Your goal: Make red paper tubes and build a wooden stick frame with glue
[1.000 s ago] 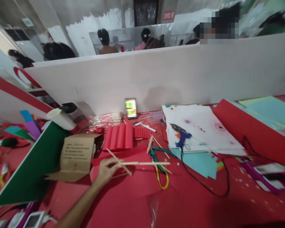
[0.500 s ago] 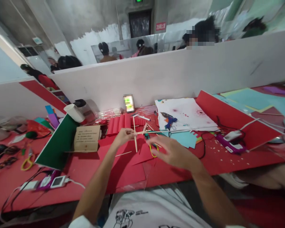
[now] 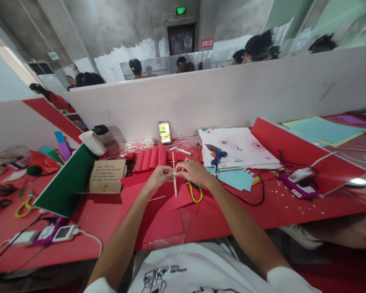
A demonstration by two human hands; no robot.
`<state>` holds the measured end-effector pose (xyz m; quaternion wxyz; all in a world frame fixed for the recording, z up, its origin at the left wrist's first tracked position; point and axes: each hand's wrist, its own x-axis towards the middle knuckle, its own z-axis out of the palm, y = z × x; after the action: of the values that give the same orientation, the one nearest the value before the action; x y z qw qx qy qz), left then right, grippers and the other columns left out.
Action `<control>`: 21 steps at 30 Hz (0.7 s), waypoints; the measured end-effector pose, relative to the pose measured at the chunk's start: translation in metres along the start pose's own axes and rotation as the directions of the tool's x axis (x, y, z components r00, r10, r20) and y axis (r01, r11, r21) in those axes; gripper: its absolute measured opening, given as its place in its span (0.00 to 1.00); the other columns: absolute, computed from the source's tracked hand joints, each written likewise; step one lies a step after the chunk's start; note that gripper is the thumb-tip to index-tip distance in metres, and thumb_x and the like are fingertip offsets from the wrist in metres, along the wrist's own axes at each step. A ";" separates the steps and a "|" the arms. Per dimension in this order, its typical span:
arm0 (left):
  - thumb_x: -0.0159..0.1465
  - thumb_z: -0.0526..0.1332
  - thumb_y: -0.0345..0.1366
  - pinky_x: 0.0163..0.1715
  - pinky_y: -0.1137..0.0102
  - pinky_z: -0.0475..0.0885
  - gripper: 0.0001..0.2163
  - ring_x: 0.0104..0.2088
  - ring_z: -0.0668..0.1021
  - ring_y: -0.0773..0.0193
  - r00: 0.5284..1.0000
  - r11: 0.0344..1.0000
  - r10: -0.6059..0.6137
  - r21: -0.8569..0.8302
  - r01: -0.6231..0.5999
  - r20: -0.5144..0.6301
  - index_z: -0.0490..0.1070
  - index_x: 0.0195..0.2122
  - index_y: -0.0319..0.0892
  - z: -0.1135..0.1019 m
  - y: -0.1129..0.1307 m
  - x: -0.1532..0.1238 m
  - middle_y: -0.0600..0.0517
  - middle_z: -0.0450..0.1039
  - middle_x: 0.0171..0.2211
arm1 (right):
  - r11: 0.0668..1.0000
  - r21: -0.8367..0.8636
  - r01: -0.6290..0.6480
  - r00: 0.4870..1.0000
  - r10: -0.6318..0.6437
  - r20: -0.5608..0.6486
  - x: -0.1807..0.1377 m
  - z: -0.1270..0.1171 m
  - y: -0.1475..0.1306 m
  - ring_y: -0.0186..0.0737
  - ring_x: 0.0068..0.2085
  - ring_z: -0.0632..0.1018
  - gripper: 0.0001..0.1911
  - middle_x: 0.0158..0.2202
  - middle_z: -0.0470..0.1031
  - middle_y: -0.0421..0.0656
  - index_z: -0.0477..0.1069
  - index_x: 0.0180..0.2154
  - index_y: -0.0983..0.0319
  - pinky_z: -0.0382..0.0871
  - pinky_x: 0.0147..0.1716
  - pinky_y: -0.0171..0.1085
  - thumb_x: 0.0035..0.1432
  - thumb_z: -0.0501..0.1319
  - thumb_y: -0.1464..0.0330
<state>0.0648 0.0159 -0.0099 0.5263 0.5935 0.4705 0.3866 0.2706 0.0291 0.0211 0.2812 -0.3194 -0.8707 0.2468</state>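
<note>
My left hand is closed in a pinch at the crossing of thin wooden sticks, held above red paper. One stick points away from me; another lies crosswise, mostly hidden by my right hand. That hand's fingers are also pinched at the crossing, fingertips almost meeting the left ones. Beneath my right wrist lie yellow-handled scissors. A short loose stick rests on the paper below my left hand. Behind the hands are rolled red paper tubes.
A blue glue gun sits on white printed sheets. At left stand a green board and a cardboard box. Purple power strips with cables lie at both sides. A lit phone leans on the white partition.
My right hand, earlier apart with its fingers spread, has moved left and closed on the sticks at the crossing. The left hand keeps its pinch there.
</note>
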 end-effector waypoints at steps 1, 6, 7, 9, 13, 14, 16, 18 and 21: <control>0.49 0.77 0.50 0.37 0.67 0.79 0.20 0.29 0.80 0.64 1.000 1.000 0.018 0.016 -0.019 0.024 0.76 0.29 0.38 -0.002 0.002 0.001 0.53 0.77 0.27 | 1.000 0.022 0.006 1.000 -0.005 -0.017 0.000 0.000 0.001 0.37 0.37 0.80 0.05 0.36 0.83 0.41 0.78 0.35 0.59 0.65 0.42 0.36 0.65 0.64 0.70; 0.55 0.73 0.49 0.37 0.67 0.79 0.17 0.32 0.81 0.61 0.980 0.966 0.195 0.164 -0.198 0.032 0.78 0.33 0.38 -0.007 0.005 0.004 0.51 0.79 0.29 | 0.996 0.092 -0.019 0.994 0.028 -0.102 0.003 0.003 0.005 0.37 0.36 0.79 0.06 0.35 0.82 0.40 0.78 0.34 0.59 0.65 0.39 0.35 0.62 0.64 0.74; 0.57 0.72 0.48 0.37 0.68 0.78 0.17 0.33 0.82 0.60 0.971 0.949 0.240 0.206 -0.239 0.022 0.78 0.34 0.38 -0.007 0.003 0.004 0.50 0.81 0.31 | 0.995 0.095 -0.031 0.994 0.041 -0.104 0.003 0.005 0.005 0.37 0.35 0.78 0.06 0.34 0.82 0.40 0.78 0.34 0.59 0.65 0.38 0.35 0.61 0.64 0.74; 0.60 0.70 0.47 0.38 0.68 0.77 0.15 0.36 0.83 0.59 0.947 0.902 0.320 0.303 -0.309 0.014 0.79 0.39 0.39 -0.008 0.001 0.002 0.48 0.83 0.35 | 0.994 0.097 -0.054 0.992 0.065 -0.112 0.004 0.009 0.006 0.37 0.34 0.78 0.05 0.34 0.82 0.40 0.78 0.34 0.59 0.66 0.39 0.35 0.62 0.64 0.73; 0.64 0.68 0.43 0.39 0.70 0.76 0.13 0.38 0.84 0.59 0.907 0.822 0.419 0.408 -0.397 0.039 0.80 0.44 0.41 -0.012 0.000 -0.003 0.46 0.84 0.39 | 0.995 0.084 -0.056 0.984 0.070 -0.164 0.004 0.016 0.007 0.37 0.35 0.78 0.04 0.34 0.82 0.39 0.78 0.36 0.59 0.67 0.41 0.36 0.62 0.64 0.72; 0.65 0.68 0.42 0.39 0.70 0.76 0.12 0.38 0.84 0.60 0.902 0.813 0.429 0.414 -0.409 0.050 0.80 0.45 0.41 -0.013 0.001 -0.003 0.46 0.84 0.39 | 0.996 0.071 -0.047 0.983 0.058 -0.175 0.004 0.017 0.008 0.37 0.35 0.78 0.04 0.35 0.82 0.40 0.78 0.36 0.59 0.67 0.42 0.36 0.63 0.64 0.72; 0.65 0.67 0.42 0.39 0.71 0.76 0.11 0.37 0.84 0.60 0.899 0.805 0.433 0.422 -0.417 0.062 0.79 0.45 0.41 -0.016 0.002 -0.004 0.46 0.84 0.38 | 0.999 0.038 -0.024 0.983 0.031 -0.184 0.005 0.018 0.010 0.38 0.36 0.78 0.04 0.36 0.82 0.41 0.78 0.36 0.59 0.67 0.42 0.37 0.63 0.64 0.71; 0.65 0.67 0.42 0.38 0.71 0.76 0.11 0.36 0.84 0.60 0.903 0.805 0.425 0.432 -0.407 0.057 0.79 0.44 0.41 -0.017 0.001 -0.004 0.47 0.84 0.37 | 1.000 0.007 -0.009 0.982 0.010 -0.186 0.005 0.020 0.014 0.39 0.37 0.78 0.05 0.37 0.82 0.41 0.78 0.36 0.59 0.67 0.43 0.37 0.64 0.63 0.71; 0.65 0.67 0.41 0.40 0.70 0.76 0.11 0.37 0.84 0.60 0.910 0.813 0.411 0.432 -0.391 0.050 0.79 0.44 0.41 -0.017 -0.002 -0.003 0.47 0.84 0.37 | 1.000 -0.005 0.000 0.982 -0.001 -0.188 0.006 0.022 0.018 0.39 0.37 0.79 0.05 0.37 0.83 0.42 0.79 0.37 0.59 0.67 0.44 0.38 0.64 0.63 0.71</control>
<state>0.0472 0.0174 -0.0088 0.2772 0.7718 0.4207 0.3881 0.2597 0.0401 -0.0037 0.3615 -0.3417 -0.8409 0.2132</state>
